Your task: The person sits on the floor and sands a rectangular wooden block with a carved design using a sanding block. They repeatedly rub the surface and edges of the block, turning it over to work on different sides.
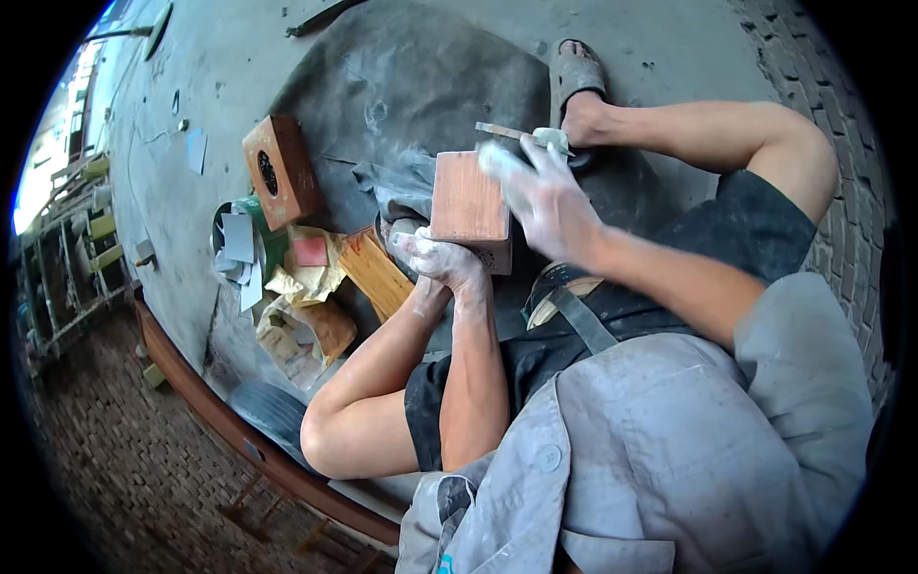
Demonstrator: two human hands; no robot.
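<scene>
A reddish-brown wooden box (469, 199) stands before me with a smooth, plain face turned up. My left hand (446, 260), white with dust, is closed on its lower left corner and side. Just right of the box is my right hand (555, 203), also dusty and smeared by motion. Its fingers reach toward the box's upper right edge. Whether they hold anything is not clear. Beyond those fingers are a thin flat strip (502, 131) and a pale lump (553, 140). Under and beyond the box spreads a dark, dusty cloth (411, 86).
Left of the cloth stands another wooden box (283, 172) with a dark oval opening. Beside it is a green bucket (274, 241) with grey sheets. Nearer lie a pink pad (309, 252), crumpled yellowish paper (282, 330), a wooden board (378, 275) and a tyre (273, 416).
</scene>
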